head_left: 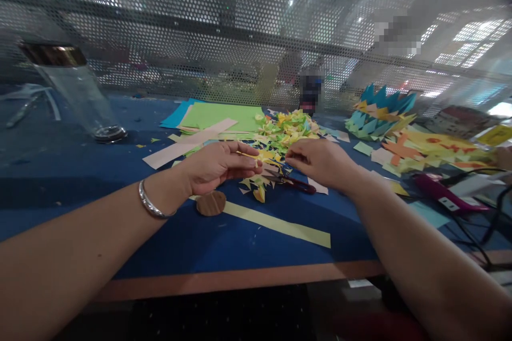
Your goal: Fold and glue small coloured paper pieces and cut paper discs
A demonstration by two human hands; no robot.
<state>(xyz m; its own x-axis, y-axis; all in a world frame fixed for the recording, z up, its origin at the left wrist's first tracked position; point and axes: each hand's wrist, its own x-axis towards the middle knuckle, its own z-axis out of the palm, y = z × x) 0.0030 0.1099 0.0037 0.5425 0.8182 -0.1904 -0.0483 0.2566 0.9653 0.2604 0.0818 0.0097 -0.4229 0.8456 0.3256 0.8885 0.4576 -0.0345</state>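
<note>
My left hand (224,166), a silver bangle on its wrist, hovers over the table with fingertips drawn together. Something tiny and pale shows at those fingertips, too small to name. Opposite it, my right hand (322,162) is closed in a pinch, and what it holds, if anything, is hidden. Between and below the hands lie dark-handled scissors (298,185) among paper scraps. Just behind is a heap of yellow and green cut paper pieces (294,128). A pale yellow paper strip (280,222) lies in front, with a round wooden disc (211,204) on its left end.
A clear bottle (82,96) with a shiny cap stands at left. Green paper sheets (224,118) and a pink strip (190,144) lie behind my left hand. Paper crown-like pieces (376,112) and a purple glue gun (444,192) are at right. A perforated metal screen (224,37) rises behind.
</note>
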